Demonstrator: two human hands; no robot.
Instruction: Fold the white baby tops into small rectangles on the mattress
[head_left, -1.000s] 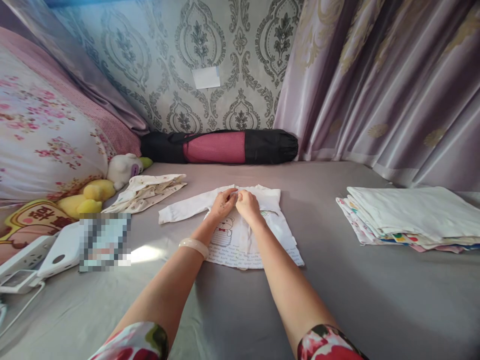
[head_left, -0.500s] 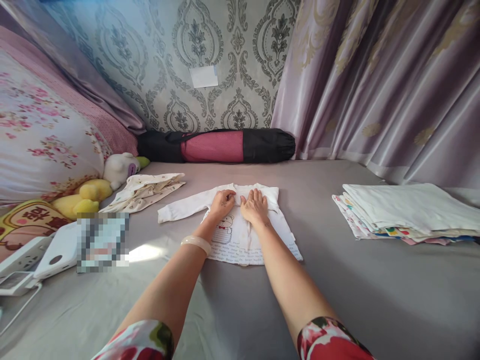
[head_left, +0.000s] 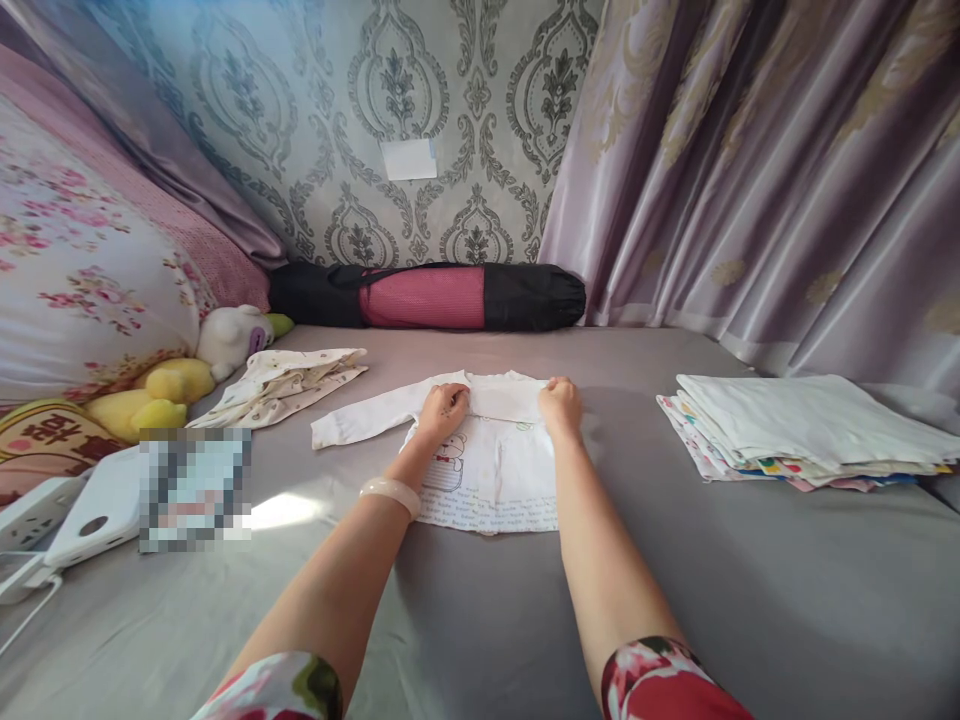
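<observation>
A small white long-sleeved baby shirt [head_left: 517,465] lies spread on the grey bed sheet, with a bear print and rows of lettering near its hem. One sleeve stretches out to the left; the other is folded flat across the chest. My left hand [head_left: 444,408] has its fingers curled on the upper left chest, at the end of the folded sleeve. At the right shoulder, my right hand [head_left: 561,405] is closed on the shirt's edge, hiding that corner. A pale bangle [head_left: 391,493] circles my left wrist.
To the right sits a stack of folded clothes [head_left: 802,425]. A crumpled patterned garment [head_left: 281,385], plush toys [head_left: 169,390], a white box-shaped device [head_left: 101,510] and a power strip [head_left: 37,505] lie left. Along the wall rests a black and red rolled bag [head_left: 424,297].
My right hand has moved right, from lying flat on the folded sleeve to gripping the shirt's right shoulder edge. My left hand stays at about the same spot on the chest.
</observation>
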